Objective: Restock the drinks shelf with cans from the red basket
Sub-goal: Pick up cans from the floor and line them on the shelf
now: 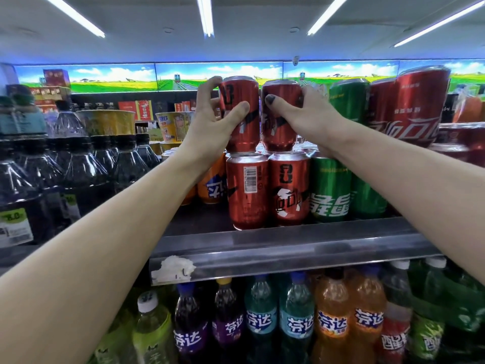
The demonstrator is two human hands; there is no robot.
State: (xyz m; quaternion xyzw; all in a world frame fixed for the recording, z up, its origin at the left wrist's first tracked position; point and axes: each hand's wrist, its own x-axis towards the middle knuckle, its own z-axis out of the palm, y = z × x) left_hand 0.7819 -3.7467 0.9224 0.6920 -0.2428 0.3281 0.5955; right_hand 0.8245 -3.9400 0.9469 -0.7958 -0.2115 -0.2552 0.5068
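Note:
My left hand point(212, 124) grips a red cola can point(242, 101) and my right hand point(305, 119) grips a second red cola can point(282, 101). Both cans stand side by side on top of two other red cans point(246, 191) point(290, 189) at the front of the metal drinks shelf point(275, 243). Thumbs wrap the fronts, fingers curl behind. The red basket is out of view.
Green cans point(330, 190) stand to the right, with more green and red cans stacked above them. An orange can point(211, 189) sits to the left, beside large dark bottles point(78, 164). Below the shelf stand several coloured soda bottles point(296, 316).

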